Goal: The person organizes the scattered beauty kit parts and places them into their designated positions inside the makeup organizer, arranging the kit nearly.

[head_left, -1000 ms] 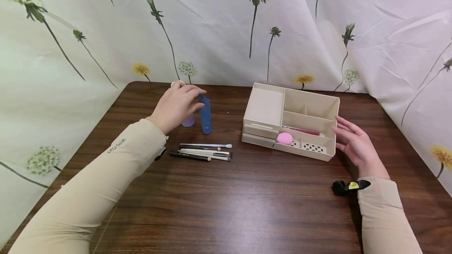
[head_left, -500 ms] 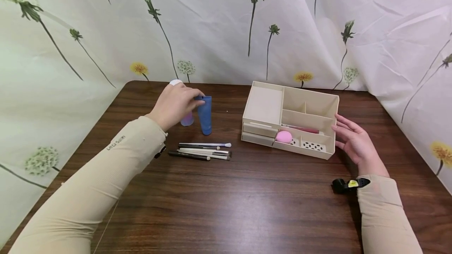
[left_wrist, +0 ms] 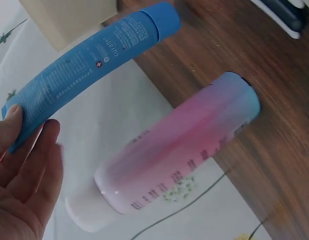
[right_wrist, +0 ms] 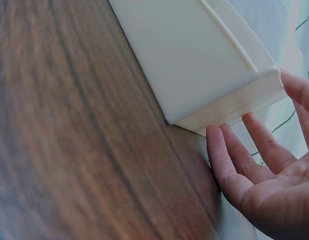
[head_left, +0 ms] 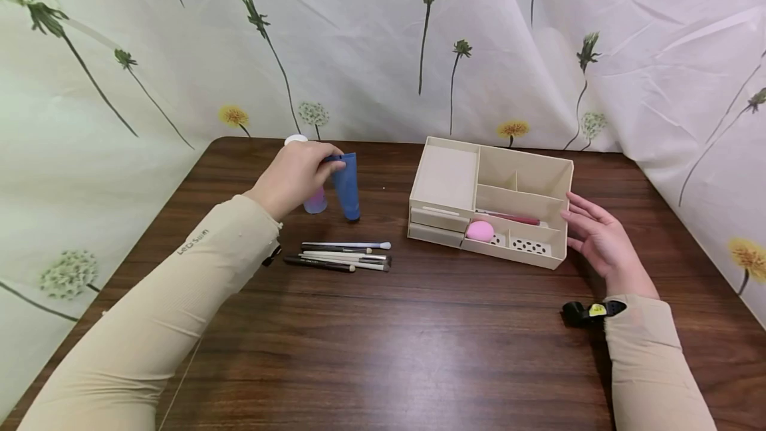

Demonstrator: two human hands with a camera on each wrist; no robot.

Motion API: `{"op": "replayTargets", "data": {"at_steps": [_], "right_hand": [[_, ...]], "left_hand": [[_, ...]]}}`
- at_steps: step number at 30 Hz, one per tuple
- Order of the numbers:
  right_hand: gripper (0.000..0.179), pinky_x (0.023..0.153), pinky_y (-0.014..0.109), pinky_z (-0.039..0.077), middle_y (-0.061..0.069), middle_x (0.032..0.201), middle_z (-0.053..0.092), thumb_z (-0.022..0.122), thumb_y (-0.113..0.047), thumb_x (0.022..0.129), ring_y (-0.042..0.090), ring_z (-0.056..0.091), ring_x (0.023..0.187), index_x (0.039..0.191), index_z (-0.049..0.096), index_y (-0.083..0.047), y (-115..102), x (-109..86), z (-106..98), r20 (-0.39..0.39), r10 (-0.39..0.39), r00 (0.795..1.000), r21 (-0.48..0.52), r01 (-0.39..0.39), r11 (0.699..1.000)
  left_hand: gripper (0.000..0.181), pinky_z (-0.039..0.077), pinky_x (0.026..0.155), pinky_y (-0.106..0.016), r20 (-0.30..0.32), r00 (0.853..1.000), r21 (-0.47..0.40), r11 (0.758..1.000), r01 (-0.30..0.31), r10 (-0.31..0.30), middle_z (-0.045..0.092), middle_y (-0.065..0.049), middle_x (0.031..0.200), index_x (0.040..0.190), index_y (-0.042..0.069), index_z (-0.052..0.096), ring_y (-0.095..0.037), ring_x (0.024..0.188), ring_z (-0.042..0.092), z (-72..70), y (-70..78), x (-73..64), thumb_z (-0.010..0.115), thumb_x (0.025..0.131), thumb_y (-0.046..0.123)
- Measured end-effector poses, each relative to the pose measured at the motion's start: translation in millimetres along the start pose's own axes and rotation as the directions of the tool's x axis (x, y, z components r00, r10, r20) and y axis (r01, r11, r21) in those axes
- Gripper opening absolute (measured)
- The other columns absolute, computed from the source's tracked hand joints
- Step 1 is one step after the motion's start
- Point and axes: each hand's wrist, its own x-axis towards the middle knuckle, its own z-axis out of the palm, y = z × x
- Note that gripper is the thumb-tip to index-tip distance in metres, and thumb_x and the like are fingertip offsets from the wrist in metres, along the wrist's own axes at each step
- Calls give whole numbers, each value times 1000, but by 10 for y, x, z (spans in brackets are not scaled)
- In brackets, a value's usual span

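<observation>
My left hand [head_left: 294, 175] pinches a blue squeeze tube [head_left: 346, 185] by its flat crimped end, cap down; the left wrist view shows printed text on the tube [left_wrist: 89, 70]. Just beside that hand stands a pink and blue bottle [left_wrist: 179, 145] with a white cap, largely hidden by the hand in the head view. My right hand [head_left: 610, 248] touches the right side of a cream desk organizer [head_left: 445, 175] with its fingertips. In the right wrist view the fingers [right_wrist: 267, 142] are extended against the organizer's wall [right_wrist: 229, 107].
Several makeup brushes [head_left: 341, 257] lie in a bunch in front of the bottle. The organizer holds a pink makeup sponge [head_left: 480, 231] and a thin red-handled item [head_left: 520, 220]. A flowered cloth [head_left: 359, 52] hangs behind the brown table [head_left: 383, 351].
The blue tube, upright near the table before, is now gripped at its top, raised slightly and tilted. The left hand has shifted a little left. The right hand stays at the organizer.
</observation>
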Motion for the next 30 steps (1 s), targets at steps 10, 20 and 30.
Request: {"op": "replayTargets", "data": {"at_steps": [10,20,30], "right_hand": [[37,73,30,58,-8,110,70,54,2,98,7,70,96,120,71,-22,4,-7,14,12,-18,1000,-2,18,1000],[37,73,30,58,-7,110,70,54,2,98,7,70,96,122,71,-21,6,-7,21,12,-18,1000,0,18,1000],[38,73,30,58,-8,110,69,54,2,98,7,70,95,124,70,-21,8,-12,19,3,-18,1000,-8,18,1000]], "left_hand": [[22,49,69,-39,-135,990,-59,998,19,-27,71,-17,97,108,-1,68,-27,75,61,-108,110,84,61,99,17],[25,41,66,-36,-201,973,-164,983,80,-113,63,-16,87,113,-2,62,-27,72,52,-179,220,174,54,103,20],[31,50,66,-37,-187,965,-252,958,133,-184,68,-20,94,122,0,56,-30,71,67,-264,322,232,49,104,24]]}}
